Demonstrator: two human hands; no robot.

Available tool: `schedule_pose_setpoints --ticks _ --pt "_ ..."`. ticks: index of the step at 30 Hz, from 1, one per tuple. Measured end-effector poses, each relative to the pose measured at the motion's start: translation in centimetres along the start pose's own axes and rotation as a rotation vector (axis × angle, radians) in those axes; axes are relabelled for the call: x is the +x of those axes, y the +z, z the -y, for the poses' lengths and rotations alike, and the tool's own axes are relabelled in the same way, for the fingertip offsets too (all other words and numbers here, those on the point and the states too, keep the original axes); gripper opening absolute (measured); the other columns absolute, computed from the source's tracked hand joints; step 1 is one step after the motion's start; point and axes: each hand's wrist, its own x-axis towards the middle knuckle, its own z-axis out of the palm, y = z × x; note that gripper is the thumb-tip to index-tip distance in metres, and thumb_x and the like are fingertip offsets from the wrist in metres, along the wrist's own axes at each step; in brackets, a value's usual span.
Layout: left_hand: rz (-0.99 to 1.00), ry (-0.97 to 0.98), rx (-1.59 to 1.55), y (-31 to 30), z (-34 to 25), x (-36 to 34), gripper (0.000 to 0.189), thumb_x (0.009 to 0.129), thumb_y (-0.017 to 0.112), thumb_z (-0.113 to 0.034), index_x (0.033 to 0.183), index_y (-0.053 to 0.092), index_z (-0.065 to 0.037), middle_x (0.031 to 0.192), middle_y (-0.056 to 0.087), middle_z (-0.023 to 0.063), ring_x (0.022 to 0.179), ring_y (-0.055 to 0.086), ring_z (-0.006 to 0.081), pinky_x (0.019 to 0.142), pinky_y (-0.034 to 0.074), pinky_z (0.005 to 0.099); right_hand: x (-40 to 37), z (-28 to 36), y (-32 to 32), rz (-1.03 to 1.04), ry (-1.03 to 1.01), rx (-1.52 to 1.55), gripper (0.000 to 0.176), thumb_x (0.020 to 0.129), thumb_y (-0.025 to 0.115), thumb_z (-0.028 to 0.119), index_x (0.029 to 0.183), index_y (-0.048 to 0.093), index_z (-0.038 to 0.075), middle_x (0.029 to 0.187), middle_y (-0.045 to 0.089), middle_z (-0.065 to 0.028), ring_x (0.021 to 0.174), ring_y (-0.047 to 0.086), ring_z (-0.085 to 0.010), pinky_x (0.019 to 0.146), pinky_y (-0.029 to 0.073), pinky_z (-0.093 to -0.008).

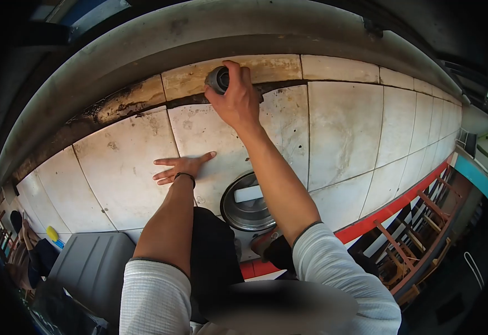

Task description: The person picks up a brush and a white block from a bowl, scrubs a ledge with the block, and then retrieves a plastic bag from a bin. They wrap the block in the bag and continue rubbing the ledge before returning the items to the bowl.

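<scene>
My right hand point(235, 92) grips a grey round object point(218, 80), like a short cup or pipe piece, at the seam between the stained upper tiles and the white floor tiles point(344, 128). Its thumb and fingers wrap round the sides. My left hand point(183, 168) rests on a tile with fingers spread and nothing in it; a dark band circles the wrist. Between my arms stands a round metal bowl point(235, 215) with a white block point(248, 194) inside, partly hidden by my right forearm.
A grey lidded box point(94, 261) stands at lower left, near a yellow and blue brush point(53, 233). Another person point(27, 251) is at the far left. A red edge point(392, 209) and wooden-runged frames point(417, 229) lie at right. A thick grey ledge point(160, 50) curves above.
</scene>
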Motion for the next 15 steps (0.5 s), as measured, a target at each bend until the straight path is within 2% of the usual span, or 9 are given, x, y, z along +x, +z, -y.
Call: schedule_pose_setpoints --ticks 1,2,6,9,11,12,15 --pt "-0.004 0.007 0.020 -0.1 0.1 0.2 0.173 0.042 0.092 -0.064 0.143 -0.035 -0.004 0.150 -0.022 0.0394 0.143 -0.016 0.0529 0.115 0.002 0.0649 0.9 -3.4 -2.4 -0.092 -0.020 -0.067 0.059 0.076 0.075 0.026 0.126 0.047 0.011 0.104 0.054 -0.0214 0.088 0.064 -0.0422 0.070 0.054 -0.0491" --pt "-0.009 0.012 0.039 -0.1 0.1 0.3 0.172 0.043 0.090 -0.066 0.143 -0.035 -0.002 0.151 -0.019 0.0402 0.143 -0.012 0.0541 0.116 0.002 0.0635 1.7 -7.2 -4.7 -0.151 -0.047 -0.170 0.061 0.076 0.076 0.027 0.127 0.047 0.011 0.104 0.054 -0.0222 0.087 0.064 -0.0431 0.071 0.054 -0.0494" --pt "-0.012 0.015 0.051 0.1 0.0 0.3 0.172 0.042 0.090 -0.066 0.144 -0.033 -0.002 0.151 -0.017 0.0406 0.144 -0.009 0.0547 0.116 0.003 0.0628 4.2 -16.5 -12.2 -0.184 0.112 -0.505 0.058 0.081 0.072 0.034 0.126 0.047 0.009 0.105 0.055 -0.0213 0.086 0.065 -0.0419 0.068 0.056 -0.0485" --pt "0.018 0.014 -0.004 0.0 0.1 0.6 0.175 0.040 0.094 -0.060 0.143 -0.036 -0.004 0.149 -0.025 0.0392 0.142 -0.021 0.0522 0.114 -0.002 0.0657 5.8 -18.7 -12.3 -0.093 0.031 -0.485 0.057 0.081 0.071 0.037 0.124 0.048 0.007 0.106 0.058 -0.0231 0.088 0.065 -0.0419 0.072 0.056 -0.0490" --pt "0.021 0.013 -0.004 0.1 0.3 0.8 0.175 0.040 0.094 -0.061 0.143 -0.036 -0.004 0.149 -0.025 0.0392 0.142 -0.020 0.0522 0.114 -0.001 0.0655 6.2 -17.3 -10.4 -0.003 0.033 -0.424 0.058 0.080 0.072 0.038 0.123 0.049 0.007 0.106 0.060 -0.0241 0.089 0.065 -0.0423 0.075 0.056 -0.0497" --pt "0.022 0.017 -0.006 0.1 0.2 0.9 0.175 0.040 0.094 -0.061 0.143 -0.036 -0.004 0.149 -0.025 0.0392 0.142 -0.020 0.0522 0.114 -0.001 0.0654 6.4 -16.0 -9.3 0.052 0.096 -0.442 0.060 0.078 0.072 0.038 0.123 0.049 0.006 0.104 0.062 -0.0252 0.093 0.064 -0.0428 0.081 0.054 -0.0506" --pt "0.021 0.019 -0.007 0.1 0.2 0.8 0.175 0.040 0.094 -0.061 0.143 -0.035 -0.004 0.149 -0.025 0.0391 0.142 -0.019 0.0523 0.114 -0.001 0.0657 7.4 -17.3 -9.7 0.038 0.114 -0.426 0.060 0.077 0.071 0.038 0.122 0.049 0.004 0.101 0.064 -0.0246 0.095 0.065 -0.0437 0.083 0.053 -0.0499"
